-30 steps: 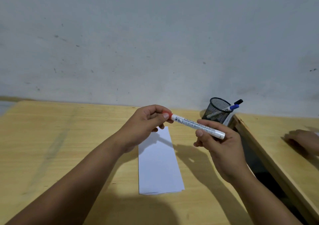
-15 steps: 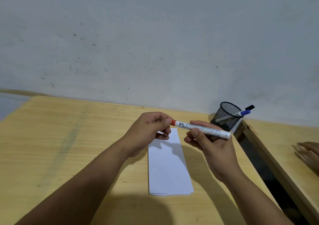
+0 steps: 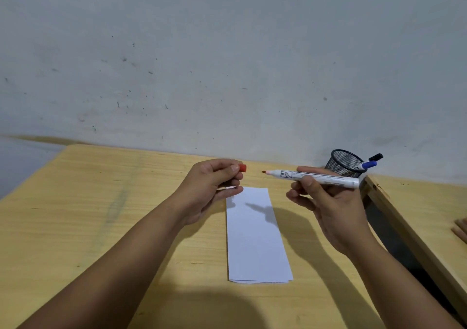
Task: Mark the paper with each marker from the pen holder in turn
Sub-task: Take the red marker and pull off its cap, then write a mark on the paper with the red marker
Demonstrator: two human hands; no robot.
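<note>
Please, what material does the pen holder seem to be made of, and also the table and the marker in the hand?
The pen holder looks like black wire mesh, probably metal: light shows through its fine grid. The table looks like pale wood or wood laminate, matte, with visible grain lines. The marker held by the right hand seems smooth white plastic with a printed label, slightly glossy.

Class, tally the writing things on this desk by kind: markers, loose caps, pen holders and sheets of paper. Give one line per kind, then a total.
Markers: 3, the white-barrelled uncapped red marker, blue-capped marker, black-capped marker
Loose caps: 1, small red cap
Pen holders: 1, black mesh pen holder
Paper: 1, folded white paper
Total: 6
</note>
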